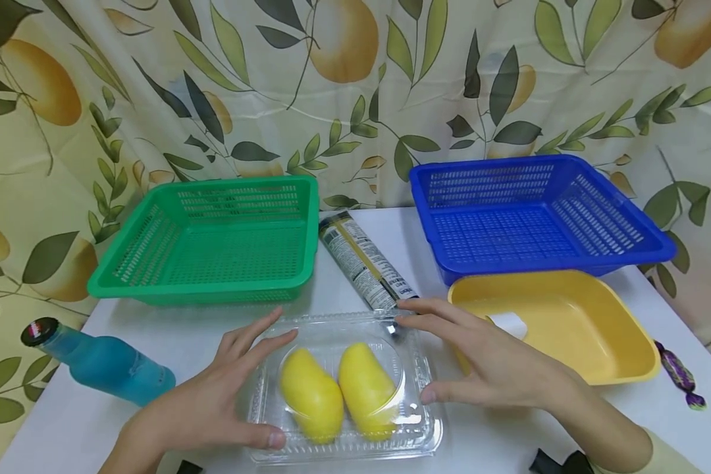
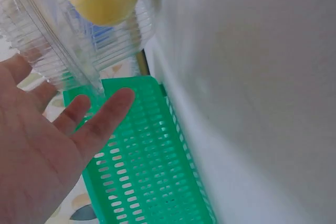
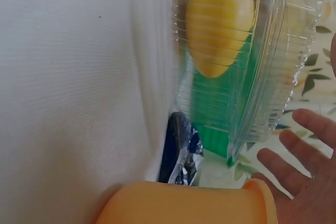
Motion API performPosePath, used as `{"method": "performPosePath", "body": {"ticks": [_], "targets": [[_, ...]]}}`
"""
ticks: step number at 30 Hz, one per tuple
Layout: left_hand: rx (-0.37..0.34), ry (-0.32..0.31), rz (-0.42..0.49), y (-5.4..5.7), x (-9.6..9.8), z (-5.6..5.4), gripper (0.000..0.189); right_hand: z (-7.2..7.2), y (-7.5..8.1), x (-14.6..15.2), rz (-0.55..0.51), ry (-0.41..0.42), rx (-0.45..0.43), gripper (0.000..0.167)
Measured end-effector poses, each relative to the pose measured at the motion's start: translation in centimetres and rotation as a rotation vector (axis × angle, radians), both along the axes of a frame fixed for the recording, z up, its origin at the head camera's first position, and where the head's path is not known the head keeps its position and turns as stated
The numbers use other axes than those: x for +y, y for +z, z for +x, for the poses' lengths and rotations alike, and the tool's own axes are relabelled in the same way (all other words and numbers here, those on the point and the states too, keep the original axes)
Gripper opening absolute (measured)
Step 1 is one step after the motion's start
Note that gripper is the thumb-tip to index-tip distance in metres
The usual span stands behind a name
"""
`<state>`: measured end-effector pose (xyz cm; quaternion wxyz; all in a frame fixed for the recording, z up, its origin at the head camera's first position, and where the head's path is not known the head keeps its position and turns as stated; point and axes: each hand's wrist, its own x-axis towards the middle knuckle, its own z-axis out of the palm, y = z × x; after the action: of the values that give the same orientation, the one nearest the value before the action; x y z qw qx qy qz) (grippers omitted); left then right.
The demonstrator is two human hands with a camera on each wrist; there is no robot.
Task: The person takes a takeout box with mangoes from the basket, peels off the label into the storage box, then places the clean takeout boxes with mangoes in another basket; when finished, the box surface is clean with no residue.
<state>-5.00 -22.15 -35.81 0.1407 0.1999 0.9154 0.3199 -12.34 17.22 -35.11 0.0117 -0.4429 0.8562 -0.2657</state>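
Observation:
A clear plastic clamshell box [image 1: 349, 451], its lid down, sits at the front middle of the table in the head view. Two yellow mangoes [image 1: 312, 395] lie side by side inside it. My left hand [image 1: 204, 405] is at the box's left side, fingers spread and thumb by the front left corner. On the opposite side, my right hand [image 1: 488, 362] reaches in, its fingers extended over the back right corner and its thumb by the right edge. Both wrist views show the box's ribbed wall [image 2: 79, 40] beside loosely spread fingers [image 3: 294, 156].
Behind stand a green basket [image 1: 201, 293] and a blue basket [image 1: 527, 227], with a printed packet [image 1: 364, 263] between them. A yellow tub [image 1: 569, 329] holding a small white item [image 1: 509, 325] is at right, beside a purple-wrapped candy [image 1: 678, 368]. A blue bottle [image 1: 106, 362] lies left.

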Motion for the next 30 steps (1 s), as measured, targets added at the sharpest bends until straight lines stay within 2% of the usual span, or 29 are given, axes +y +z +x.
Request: {"method": "performPosePath", "body": {"ticks": [5, 8, 11, 17, 21, 24, 27, 30], "targets": [[0.000, -0.009, -0.029, 0.18, -0.19, 0.50, 0.104, 0.15, 0.09, -0.12, 0.034, 0.014, -0.015, 0.086], [-0.030, -0.021, -0.022, 0.28, -0.45, 0.66, 0.111, 0.25, -0.10, -0.33, 0.067, 0.018, -0.025, 0.086], [-0.083, -0.024, -0.006, 0.25, -0.64, 0.69, 0.121, 0.39, -0.28, -0.63, 0.096, 0.023, -0.028, 0.086], [-0.193, 0.015, 0.024, -0.06, -0.74, 0.76, 0.126, 0.45, -0.48, -0.65, 0.132, 0.031, -0.052, 0.094], [-0.182, -0.004, 0.033, -0.22, -0.64, 0.80, 0.127, 0.68, -0.54, -0.53, 0.146, 0.053, -0.092, 0.110], [-0.141, -0.021, 0.042, -0.34, -0.62, 0.85, 0.128, 0.89, -0.48, -0.61, 0.155, 0.072, -0.119, 0.120], [-0.082, -0.025, 0.039, -0.40, -0.63, 0.95, 0.128, 0.91, -0.35, -0.78, 0.157, 0.077, -0.146, 0.123], [-0.035, -0.021, 0.040, -0.28, -0.55, 1.07, 0.125, 0.93, -0.28, -0.87, 0.161, 0.084, -0.135, 0.124]]}}
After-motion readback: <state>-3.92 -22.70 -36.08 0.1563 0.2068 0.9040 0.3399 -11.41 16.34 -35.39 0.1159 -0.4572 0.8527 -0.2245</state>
